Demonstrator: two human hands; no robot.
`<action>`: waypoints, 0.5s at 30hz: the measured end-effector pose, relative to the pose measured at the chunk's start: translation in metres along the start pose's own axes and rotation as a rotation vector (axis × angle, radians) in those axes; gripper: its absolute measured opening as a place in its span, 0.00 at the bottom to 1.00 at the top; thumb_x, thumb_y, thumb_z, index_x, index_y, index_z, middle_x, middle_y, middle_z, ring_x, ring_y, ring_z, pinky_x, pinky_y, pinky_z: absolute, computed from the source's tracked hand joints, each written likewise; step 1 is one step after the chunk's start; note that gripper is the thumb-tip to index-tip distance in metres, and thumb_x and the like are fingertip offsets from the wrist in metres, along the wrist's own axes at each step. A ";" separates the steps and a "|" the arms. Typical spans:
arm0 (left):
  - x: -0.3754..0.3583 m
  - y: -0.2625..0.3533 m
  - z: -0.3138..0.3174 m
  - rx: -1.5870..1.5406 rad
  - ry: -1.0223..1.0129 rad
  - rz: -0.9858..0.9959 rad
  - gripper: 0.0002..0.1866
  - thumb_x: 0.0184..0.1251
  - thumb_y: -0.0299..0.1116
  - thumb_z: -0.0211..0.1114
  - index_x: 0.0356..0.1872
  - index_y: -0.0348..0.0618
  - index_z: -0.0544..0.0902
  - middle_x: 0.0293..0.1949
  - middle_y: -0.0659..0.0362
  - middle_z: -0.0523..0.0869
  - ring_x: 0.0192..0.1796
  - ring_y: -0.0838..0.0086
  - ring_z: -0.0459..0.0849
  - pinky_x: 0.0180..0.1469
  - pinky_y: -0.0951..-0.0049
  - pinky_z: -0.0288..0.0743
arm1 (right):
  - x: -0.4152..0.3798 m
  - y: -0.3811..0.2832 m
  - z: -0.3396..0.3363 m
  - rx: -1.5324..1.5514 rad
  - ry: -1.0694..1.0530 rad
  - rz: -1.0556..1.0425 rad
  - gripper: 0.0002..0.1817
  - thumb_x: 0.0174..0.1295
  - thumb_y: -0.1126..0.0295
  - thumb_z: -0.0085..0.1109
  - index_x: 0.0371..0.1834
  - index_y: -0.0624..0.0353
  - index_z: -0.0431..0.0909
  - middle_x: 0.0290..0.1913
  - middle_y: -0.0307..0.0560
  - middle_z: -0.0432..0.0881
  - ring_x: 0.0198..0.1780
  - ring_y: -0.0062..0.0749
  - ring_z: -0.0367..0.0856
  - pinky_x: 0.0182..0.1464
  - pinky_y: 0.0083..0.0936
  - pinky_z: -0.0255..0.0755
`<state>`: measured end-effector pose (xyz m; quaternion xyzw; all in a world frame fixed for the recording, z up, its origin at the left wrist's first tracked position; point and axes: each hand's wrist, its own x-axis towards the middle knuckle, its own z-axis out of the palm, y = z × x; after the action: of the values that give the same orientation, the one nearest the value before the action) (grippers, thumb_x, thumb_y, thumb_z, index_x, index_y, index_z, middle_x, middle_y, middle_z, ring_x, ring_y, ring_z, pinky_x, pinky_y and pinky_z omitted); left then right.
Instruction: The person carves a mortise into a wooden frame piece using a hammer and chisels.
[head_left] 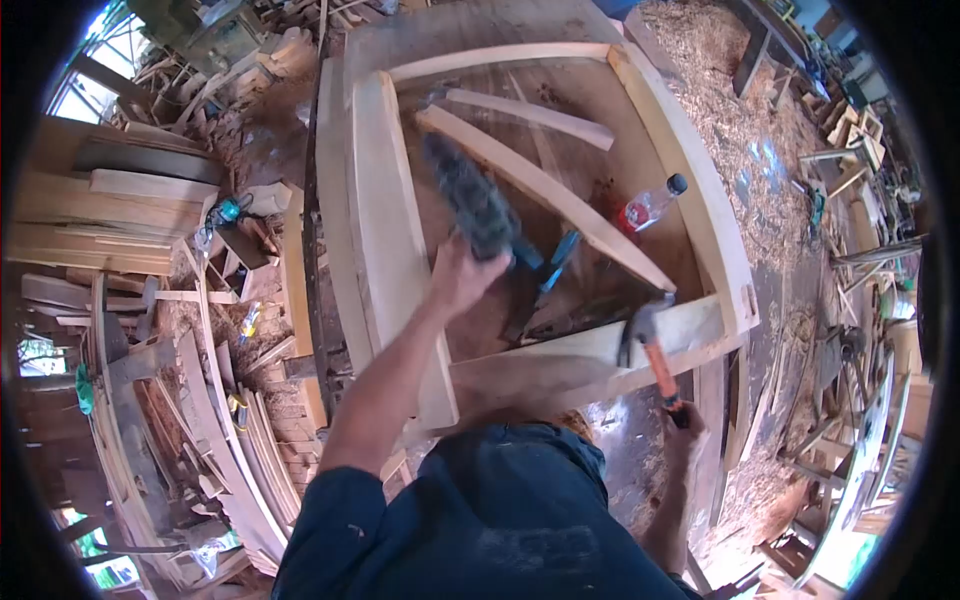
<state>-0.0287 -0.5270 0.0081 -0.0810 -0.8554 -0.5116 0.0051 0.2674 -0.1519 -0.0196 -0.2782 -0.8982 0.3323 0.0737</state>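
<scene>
The dark tool (470, 205) in the left hand (462, 275) is motion-blurred, its kind unreadable. The right hand (688, 425) partly hides the hammer (650, 350) handle's end. The bottle (648, 207) label is too small to read. Far-right clutter blurs at the edge.

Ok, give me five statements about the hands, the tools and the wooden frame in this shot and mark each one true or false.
1. The left hand grips a dark power tool raised over the wooden frame. True.
2. The right hand holds a saw. False: it holds a hammer with an orange handle.
3. A plastic bottle with a red label lies inside the frame. True.
4. The hammer's head is at the frame's far rail. False: it is at the near rail, close to the person.
5. The floor to the right of the frame is swept clean. False: wood shavings cover it.
</scene>
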 end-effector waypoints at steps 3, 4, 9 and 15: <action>0.052 -0.043 -0.013 -0.047 -0.084 0.131 0.26 0.57 0.39 0.76 0.56 0.44 0.81 0.46 0.47 0.90 0.50 0.53 0.90 0.54 0.55 0.82 | -0.016 -0.015 0.032 -0.191 -0.048 -0.162 0.17 0.51 0.65 0.82 0.33 0.61 0.82 0.23 0.40 0.76 0.25 0.25 0.72 0.30 0.31 0.68; 0.063 -0.054 -0.015 0.022 -0.093 0.152 0.27 0.57 0.40 0.77 0.57 0.44 0.81 0.45 0.47 0.90 0.50 0.53 0.89 0.53 0.56 0.82 | -0.017 -0.026 0.042 -0.226 -0.074 -0.180 0.17 0.50 0.64 0.82 0.33 0.60 0.83 0.24 0.43 0.78 0.25 0.28 0.75 0.30 0.33 0.69; 0.047 -0.079 -0.020 0.256 0.099 0.321 0.37 0.59 0.45 0.77 0.67 0.42 0.74 0.65 0.43 0.79 0.68 0.50 0.77 0.71 0.56 0.70 | 0.007 -0.070 0.070 -0.218 -0.224 -0.113 0.16 0.51 0.58 0.80 0.34 0.53 0.84 0.33 0.49 0.87 0.34 0.51 0.86 0.37 0.42 0.77; -0.131 -0.081 -0.077 0.208 0.319 -0.101 0.38 0.64 0.41 0.73 0.72 0.37 0.68 0.66 0.36 0.75 0.70 0.41 0.72 0.70 0.51 0.72 | 0.075 -0.096 0.063 -0.253 -0.269 -0.401 0.15 0.50 0.69 0.78 0.39 0.56 0.82 0.33 0.50 0.82 0.35 0.49 0.80 0.40 0.43 0.74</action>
<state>0.0831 -0.6489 -0.0380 0.0448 -0.8951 -0.4263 0.1232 0.1414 -0.2056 -0.0108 -0.0550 -0.9714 0.2302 -0.0172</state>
